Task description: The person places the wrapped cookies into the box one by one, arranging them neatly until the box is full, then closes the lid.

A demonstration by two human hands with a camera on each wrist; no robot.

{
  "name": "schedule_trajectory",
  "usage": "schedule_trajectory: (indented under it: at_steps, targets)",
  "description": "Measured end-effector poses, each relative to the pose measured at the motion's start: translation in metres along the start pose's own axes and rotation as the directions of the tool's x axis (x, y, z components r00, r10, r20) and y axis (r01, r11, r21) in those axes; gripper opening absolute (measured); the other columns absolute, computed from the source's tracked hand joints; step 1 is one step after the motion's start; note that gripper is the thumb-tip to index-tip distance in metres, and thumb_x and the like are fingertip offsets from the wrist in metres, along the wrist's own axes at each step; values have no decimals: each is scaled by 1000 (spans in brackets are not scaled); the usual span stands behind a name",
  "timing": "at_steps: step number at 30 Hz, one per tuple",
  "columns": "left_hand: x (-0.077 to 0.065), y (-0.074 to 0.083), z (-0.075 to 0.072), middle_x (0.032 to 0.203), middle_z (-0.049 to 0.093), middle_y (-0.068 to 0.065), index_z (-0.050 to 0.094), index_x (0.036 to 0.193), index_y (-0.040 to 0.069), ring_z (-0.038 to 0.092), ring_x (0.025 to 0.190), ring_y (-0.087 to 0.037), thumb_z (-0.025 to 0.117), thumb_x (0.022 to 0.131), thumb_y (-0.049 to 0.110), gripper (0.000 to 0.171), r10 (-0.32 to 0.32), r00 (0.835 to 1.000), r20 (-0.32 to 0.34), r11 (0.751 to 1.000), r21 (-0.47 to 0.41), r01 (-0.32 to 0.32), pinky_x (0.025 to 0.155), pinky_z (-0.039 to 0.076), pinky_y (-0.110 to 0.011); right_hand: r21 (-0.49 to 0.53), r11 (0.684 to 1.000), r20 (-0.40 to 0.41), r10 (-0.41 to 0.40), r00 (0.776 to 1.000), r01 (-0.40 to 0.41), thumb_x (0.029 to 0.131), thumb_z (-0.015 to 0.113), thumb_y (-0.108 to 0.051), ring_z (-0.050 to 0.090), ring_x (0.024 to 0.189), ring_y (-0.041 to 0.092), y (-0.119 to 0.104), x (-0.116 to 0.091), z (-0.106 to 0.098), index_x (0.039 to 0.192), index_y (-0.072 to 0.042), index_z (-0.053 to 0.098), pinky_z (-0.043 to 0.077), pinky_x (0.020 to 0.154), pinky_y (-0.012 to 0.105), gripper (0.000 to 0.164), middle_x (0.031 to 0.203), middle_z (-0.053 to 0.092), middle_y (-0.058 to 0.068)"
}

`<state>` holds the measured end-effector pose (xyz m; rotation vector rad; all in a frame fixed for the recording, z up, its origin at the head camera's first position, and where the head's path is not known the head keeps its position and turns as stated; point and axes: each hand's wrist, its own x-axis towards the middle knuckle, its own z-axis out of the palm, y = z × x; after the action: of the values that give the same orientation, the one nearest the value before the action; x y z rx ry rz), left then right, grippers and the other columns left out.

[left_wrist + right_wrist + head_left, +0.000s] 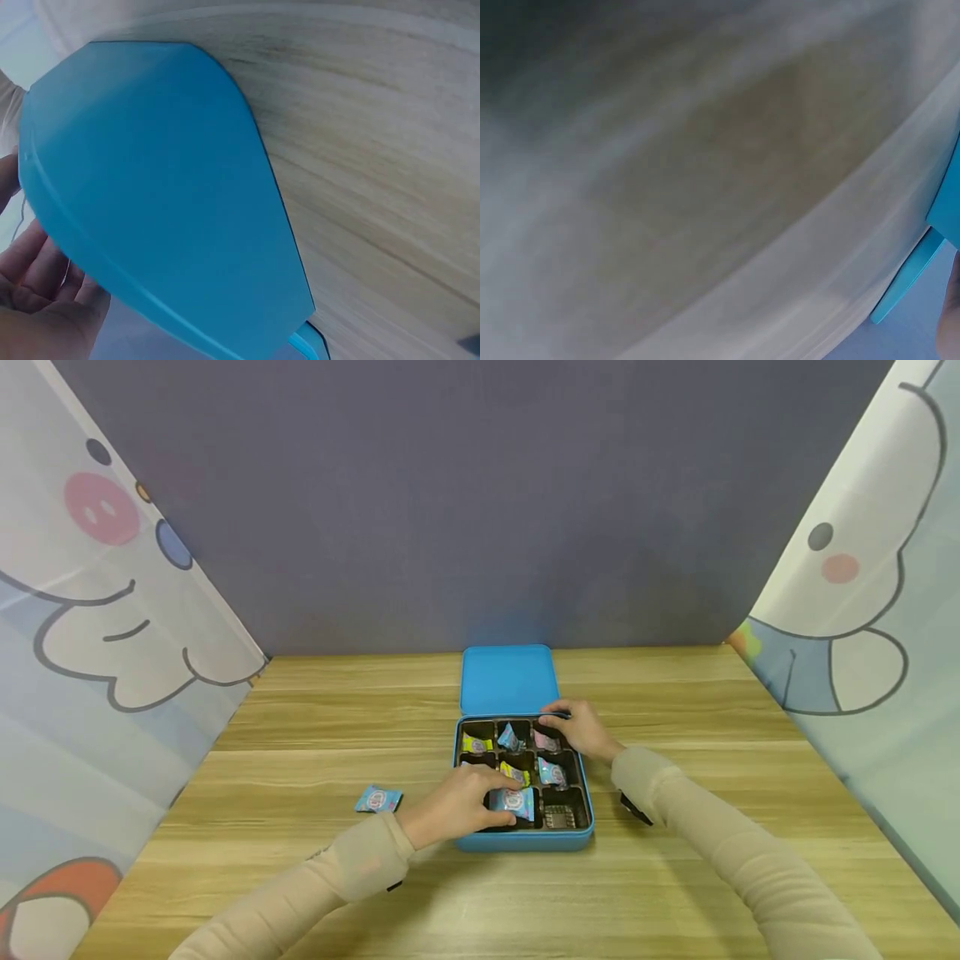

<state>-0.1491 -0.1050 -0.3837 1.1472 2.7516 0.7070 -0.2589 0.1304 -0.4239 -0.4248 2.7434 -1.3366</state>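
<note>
A blue tin box (pixel 517 842) lies open with its lid (pixel 508 680) folded back behind it. Its dark divided tray holds wrapped candies: a yellow one (pixel 477 743), a blue one (pixel 510 739) and a pink one (pixel 547 741) in the back row, a yellow one (pixel 514 773) and a blue-pink one (pixel 552 772) in the middle row. My left hand (pixel 467 806) pinches a blue wrapped candy (pixel 516 803) between thumb and fingers over the front middle compartment, covering part of the left column. At the back right corner, my right hand (pixel 587 732) grips the tin's rim.
Another blue wrapped candy (pixel 378 798) lies on the wooden table (pixel 315 727), left of the tin. A grey panel (pixel 495 510) stands along the table's back edge. Cartoon-printed cloths (pixel 82 635) hang on both sides.
</note>
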Motion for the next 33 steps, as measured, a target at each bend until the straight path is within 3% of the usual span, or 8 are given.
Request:
schedule_trajectory:
  at_steps: [12, 18, 33]
  targets:
    - [5, 3, 7, 114, 65, -2, 63, 118, 10, 59, 103, -16, 69, 82, 32, 42, 29, 1000, 0, 998, 51, -29, 88, 50, -29, 5, 1000, 0, 4, 1000, -4, 89, 61, -24, 54, 111, 30, 2, 0, -1, 108, -7, 65, 44, 96, 46, 26, 114, 62, 12]
    - [6, 5, 11, 114, 65, -4, 63, 118, 8, 60, 106, -16, 68, 83, 31, 42, 84, 996, -6, 991, 107, -83, 97, 47, -32, 11, 1000, 4, -6, 1000, 6, 90, 59, -23, 55, 110, 30, 1, 1, -1, 108, -6, 65, 46, 94, 45, 25, 113, 62, 12]
    - [5, 3, 15, 117, 63, -5, 61, 120, 8, 59, 108, -16, 67, 84, 33, 44, 105, 994, -24, 989, 106, -102, 99, 45, -32, 6, 1000, 16, 11, 1000, -11, 90, 59, -26, 53, 113, 30, 1, 0, -2, 110, -9, 65, 44, 96, 46, 27, 116, 61, 11]
